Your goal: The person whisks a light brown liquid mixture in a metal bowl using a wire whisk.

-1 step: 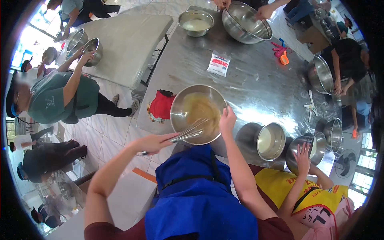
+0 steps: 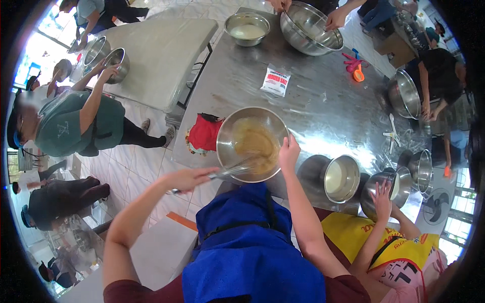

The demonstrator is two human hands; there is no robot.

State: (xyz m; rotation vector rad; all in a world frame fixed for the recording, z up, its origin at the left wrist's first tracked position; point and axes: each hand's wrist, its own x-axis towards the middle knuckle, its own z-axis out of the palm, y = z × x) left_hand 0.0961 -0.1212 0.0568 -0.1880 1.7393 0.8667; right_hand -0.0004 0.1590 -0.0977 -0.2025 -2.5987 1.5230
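Note:
A steel mixing bowl (image 2: 226, 135) stands at the near edge of the metal table, with a yellow-brown mixture (image 2: 256, 140) inside. My left hand (image 2: 188, 180) is closed round the handle of a wire whisk (image 2: 233, 171). The whisk's wires reach over the near rim into the mixture and look blurred. At the bowl's right side, my right hand (image 2: 289, 154) grips the rim, thumb up. Left of the bowl, close against it, lies a red cloth (image 2: 203, 133).
A white salt packet (image 2: 276, 81) lies beyond the bowl, with measuring spoons (image 2: 356, 68) farther right. A pot with pale liquid (image 2: 341, 179) stands to my right, near a co-worker's hand (image 2: 382, 198). Another steel bowl (image 2: 310, 44) at the far edge is held by another person.
The whisk and my left hand have shifted slightly left, and the wires are now blurred. The bowl has moved a touch right. At the far bowl, another person's hand has moved.

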